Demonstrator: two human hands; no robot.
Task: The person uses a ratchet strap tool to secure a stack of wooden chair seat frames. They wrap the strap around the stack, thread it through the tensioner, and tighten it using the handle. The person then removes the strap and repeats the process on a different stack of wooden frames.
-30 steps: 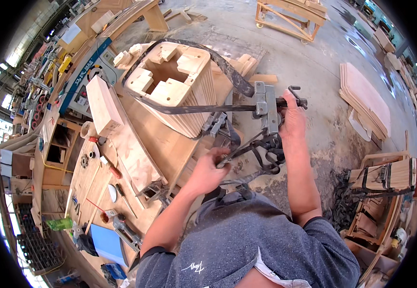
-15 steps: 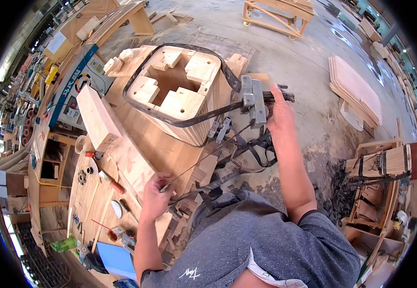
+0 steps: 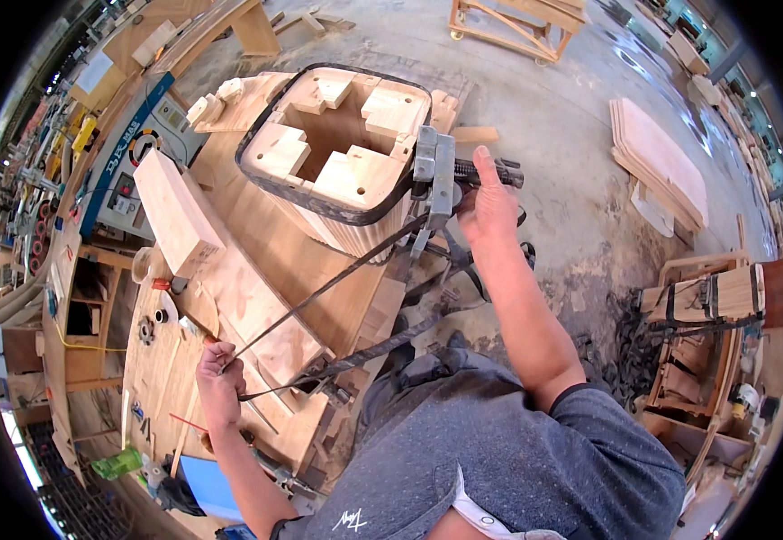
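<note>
A hollow, rounded-square box of pale wood point(image 3: 353, 183), with stepped blocks inside its rim, stands on a wooden board. Around its top runs a black strap point(image 3: 270, 186), now close against the sides. At the near right corner is the grey metal head of a band clamp point(image 3: 436, 169). My right hand point(image 3: 490, 211) is closed behind that head, by its black screw, with the thumb pointing up; its fingers are partly hidden. My left hand point(image 3: 218, 382), a fist at the lower left, grips the strap's tail point(image 3: 310, 298), which stretches taut from the clamp head.
A long wooden block point(image 3: 175, 216) lies left of the box, beside a blue-edged machine point(image 3: 121, 171). Small tools and strips cover the bench point(image 3: 162, 369) near my left hand. More black straps hang below the clamp. Stacked panels point(image 3: 657, 162) lie at the right.
My left hand has moved left and down with the strap tail. The loop has tightened around the box, and the clamp head with my right hand has shifted left, up to the corner.
</note>
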